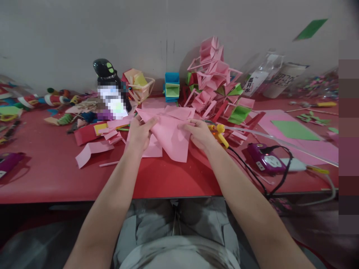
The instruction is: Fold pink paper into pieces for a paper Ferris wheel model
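Note:
A sheet of pink paper (172,136) is held up above the red table, bent and curling at its lower edge. My left hand (141,131) pinches its left side, with the thumb on top. On the right side, the fingers and thumb of my right hand (198,132) are closed on the same sheet. Beneath it lies more pink paper (153,147), partly hidden by the held sheet. Just right of my right hand is a yellow glue gun (218,132) with a clear stick in its back.
Folded pink paper pieces (214,74) are piled at the back. A black bottle (105,71) and a blue paper box (172,82) stand by the wall. A purple device (265,158) with cables lies on the red table (174,183) at right, near green paper (294,130).

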`<state>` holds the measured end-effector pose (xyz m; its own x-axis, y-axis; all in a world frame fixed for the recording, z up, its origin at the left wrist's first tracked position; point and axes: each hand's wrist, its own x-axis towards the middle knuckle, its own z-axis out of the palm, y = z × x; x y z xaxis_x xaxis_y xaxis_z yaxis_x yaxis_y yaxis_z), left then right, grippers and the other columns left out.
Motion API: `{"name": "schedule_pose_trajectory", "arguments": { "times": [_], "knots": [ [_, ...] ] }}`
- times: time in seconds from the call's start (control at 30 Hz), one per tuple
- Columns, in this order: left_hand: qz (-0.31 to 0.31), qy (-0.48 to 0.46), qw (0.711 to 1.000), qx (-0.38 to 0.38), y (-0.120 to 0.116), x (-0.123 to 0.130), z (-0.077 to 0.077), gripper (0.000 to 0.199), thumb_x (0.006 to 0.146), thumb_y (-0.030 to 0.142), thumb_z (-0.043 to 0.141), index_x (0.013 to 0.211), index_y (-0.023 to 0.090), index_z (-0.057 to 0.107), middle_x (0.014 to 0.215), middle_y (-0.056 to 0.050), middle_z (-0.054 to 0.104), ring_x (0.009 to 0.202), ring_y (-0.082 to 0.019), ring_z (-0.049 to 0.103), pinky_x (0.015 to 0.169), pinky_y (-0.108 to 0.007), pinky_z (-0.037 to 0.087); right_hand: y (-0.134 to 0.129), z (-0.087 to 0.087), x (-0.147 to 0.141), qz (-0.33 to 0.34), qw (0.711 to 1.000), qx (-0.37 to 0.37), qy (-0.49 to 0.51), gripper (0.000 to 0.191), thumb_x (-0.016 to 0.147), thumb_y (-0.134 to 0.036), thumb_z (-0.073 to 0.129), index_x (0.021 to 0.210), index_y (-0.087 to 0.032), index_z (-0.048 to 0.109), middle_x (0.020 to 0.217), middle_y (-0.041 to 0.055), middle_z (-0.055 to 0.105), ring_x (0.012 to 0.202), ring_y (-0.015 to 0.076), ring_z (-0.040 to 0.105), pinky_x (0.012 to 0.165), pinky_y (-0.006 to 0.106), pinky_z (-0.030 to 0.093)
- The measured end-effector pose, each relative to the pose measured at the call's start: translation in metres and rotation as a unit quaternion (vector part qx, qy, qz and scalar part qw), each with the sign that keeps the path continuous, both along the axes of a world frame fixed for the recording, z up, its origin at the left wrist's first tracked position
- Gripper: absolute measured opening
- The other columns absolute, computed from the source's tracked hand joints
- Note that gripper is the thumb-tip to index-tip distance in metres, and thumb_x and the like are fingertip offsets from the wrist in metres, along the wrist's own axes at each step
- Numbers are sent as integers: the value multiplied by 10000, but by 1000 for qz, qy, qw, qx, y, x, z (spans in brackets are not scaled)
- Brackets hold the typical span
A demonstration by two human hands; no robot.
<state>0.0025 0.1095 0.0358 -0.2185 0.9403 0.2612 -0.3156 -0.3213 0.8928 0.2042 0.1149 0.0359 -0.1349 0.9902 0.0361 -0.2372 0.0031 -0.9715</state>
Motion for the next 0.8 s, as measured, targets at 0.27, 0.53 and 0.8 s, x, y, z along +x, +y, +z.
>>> {"name": "schedule_pose_trajectory", "arguments": {
  "times": [0.27, 0.53, 0.8],
  "knots": [
    [3, -41, 999, -3, -2, 2, 4, 404, 575, 226, 912, 870, 192, 637, 818, -18, 717, 834, -203, 711, 807, -327, 582, 0, 0, 0, 9, 1000, -1, 6, 426, 494, -285, 930, 864, -207, 735, 804, 8, 735, 785, 187, 697, 814, 378, 561],
    [-13, -47, 999, 8, -1, 6, 0, 360, 585, 219, 907, 817, 187, 634, 784, -13, 696, 767, -176, 688, 745, -298, 572, -11, 8, -4, 12, 1000, -1, 6, 344, 587, -466, 910, 776, -212, 776, 843, 48, 761, 813, 204, 700, 796, 368, 549],
    [-13, -51, 999, 2, -2, 9, 0, 374, 592, 215, 901, 827, 189, 611, 790, -4, 680, 820, -186, 685, 784, -312, 559, -4, 0, -6, -13, 999, 11, 36, 321, 552, -399, 936, 798, -247, 798, 827, 16, 770, 819, 177, 700, 896, 379, 541]
  ]
}}
